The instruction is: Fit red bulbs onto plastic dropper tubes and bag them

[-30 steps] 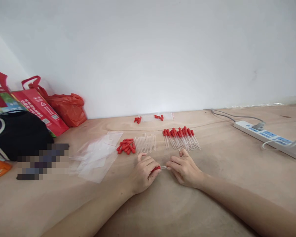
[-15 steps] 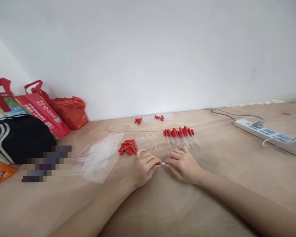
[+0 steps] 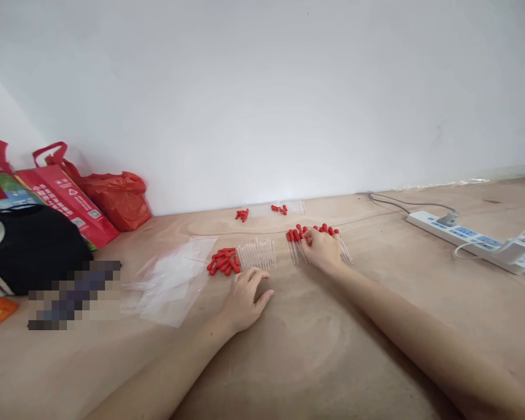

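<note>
Nearer us than the tubes (image 3: 256, 255), our left hand (image 3: 245, 298) is open; right of them, our right hand (image 3: 324, 247) covers droppers (image 3: 294, 235), perhaps aligning them, grip unclear.

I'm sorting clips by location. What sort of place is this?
Perhaps an improvised indoor workspace: a broad wooden surface, a power strip on it at right, and a red shopping bag at left.

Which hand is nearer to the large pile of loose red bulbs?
Left. The left hand is just in front of the red bulbs, slightly to their right; the right hand is farther right, at the red-topped droppers.
</note>
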Demonstrator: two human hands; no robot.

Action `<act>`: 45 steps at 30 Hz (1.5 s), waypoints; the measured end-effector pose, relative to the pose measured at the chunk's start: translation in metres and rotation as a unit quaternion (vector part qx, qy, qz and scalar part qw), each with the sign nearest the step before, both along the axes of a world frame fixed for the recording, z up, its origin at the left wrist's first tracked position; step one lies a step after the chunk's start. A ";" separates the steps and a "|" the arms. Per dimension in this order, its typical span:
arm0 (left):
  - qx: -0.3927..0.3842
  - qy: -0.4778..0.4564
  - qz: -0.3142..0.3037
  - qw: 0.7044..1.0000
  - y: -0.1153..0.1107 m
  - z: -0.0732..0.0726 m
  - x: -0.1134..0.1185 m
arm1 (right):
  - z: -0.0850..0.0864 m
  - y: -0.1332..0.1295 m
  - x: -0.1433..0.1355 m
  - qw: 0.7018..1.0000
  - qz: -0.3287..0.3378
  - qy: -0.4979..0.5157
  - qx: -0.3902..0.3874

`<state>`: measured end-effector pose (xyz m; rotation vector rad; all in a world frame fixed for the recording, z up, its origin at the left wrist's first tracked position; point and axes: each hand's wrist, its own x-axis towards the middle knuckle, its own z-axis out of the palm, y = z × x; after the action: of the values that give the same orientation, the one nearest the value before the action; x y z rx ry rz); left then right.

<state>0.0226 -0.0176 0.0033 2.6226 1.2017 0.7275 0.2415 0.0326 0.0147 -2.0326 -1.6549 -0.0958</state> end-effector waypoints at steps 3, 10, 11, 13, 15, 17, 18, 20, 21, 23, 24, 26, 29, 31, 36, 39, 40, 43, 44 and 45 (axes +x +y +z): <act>-0.014 0.007 -0.013 1.000 -0.001 0.003 0.000 | -0.008 0.009 -0.003 0.999 -0.026 -0.023 -0.021; 0.001 0.009 -0.031 0.999 -0.001 0.003 0.001 | -0.009 0.005 -0.007 0.999 -0.008 -0.045 0.003; 0.005 0.009 -0.033 0.999 -0.001 0.003 0.002 | -0.007 0.003 -0.011 0.999 0.012 -0.045 0.013; 0.012 0.014 -0.037 0.999 -0.002 0.003 0.003 | -0.004 -0.001 -0.024 0.997 0.057 -0.046 0.022; 0.027 0.022 -0.025 0.999 -0.002 0.004 0.002 | -0.002 -0.003 -0.039 0.995 0.086 -0.045 0.004; 0.067 0.028 0.019 0.997 0.001 0.007 -0.003 | -0.002 -0.003 -0.053 0.995 0.091 -0.042 -0.029; 0.093 0.028 0.053 0.994 0.004 0.010 -0.007 | -0.002 -0.003 -0.059 0.994 0.091 -0.039 -0.047; 0.138 0.025 0.143 0.980 0.014 0.017 -0.021 | -0.002 0.000 -0.068 0.993 0.085 -0.035 -0.077; 0.146 0.028 0.193 0.970 0.019 0.021 -0.029 | -0.001 0.002 -0.071 0.992 0.081 -0.033 -0.090; 0.136 0.055 0.292 0.945 0.028 0.028 -0.045 | 0.002 0.005 -0.074 0.990 0.071 -0.027 -0.115; 0.118 0.067 0.318 0.938 0.032 0.031 -0.052 | 0.003 0.007 -0.075 0.989 0.067 -0.022 -0.127; 0.080 0.087 0.354 0.928 0.036 0.035 -0.062 | 0.006 0.009 -0.076 0.987 0.062 -0.012 -0.147; 0.038 0.114 0.371 0.921 0.037 0.038 -0.065 | 0.008 0.013 -0.076 0.985 0.058 0.001 -0.165; 0.024 0.125 0.370 0.920 0.036 0.038 -0.064 | 0.007 0.014 -0.076 0.984 0.055 0.006 -0.169; 0.027 0.136 0.364 0.921 0.036 0.037 -0.064 | 0.006 0.015 -0.076 0.986 0.060 0.013 -0.158; 0.094 0.123 0.358 0.921 0.033 0.038 -0.061 | 0.010 0.013 -0.073 0.988 0.069 0.018 -0.140; 0.125 0.110 0.347 0.923 0.030 0.038 -0.057 | 0.011 0.011 -0.071 0.988 0.074 0.018 -0.134; 0.187 0.051 0.249 0.949 0.018 0.033 -0.040 | 0.009 0.002 -0.056 0.989 0.124 0.022 -0.076; 0.186 0.034 0.197 0.962 0.013 0.029 -0.033 | 0.006 -0.002 -0.048 0.986 0.158 0.026 -0.043; 0.178 0.024 0.147 0.973 0.008 0.025 -0.026 | 0.003 -0.008 -0.039 0.979 0.201 0.031 -0.005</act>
<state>-0.0030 -0.0097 0.0286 2.7820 1.6348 1.0229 0.2030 0.0242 0.0174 -1.6508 -1.9901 0.1155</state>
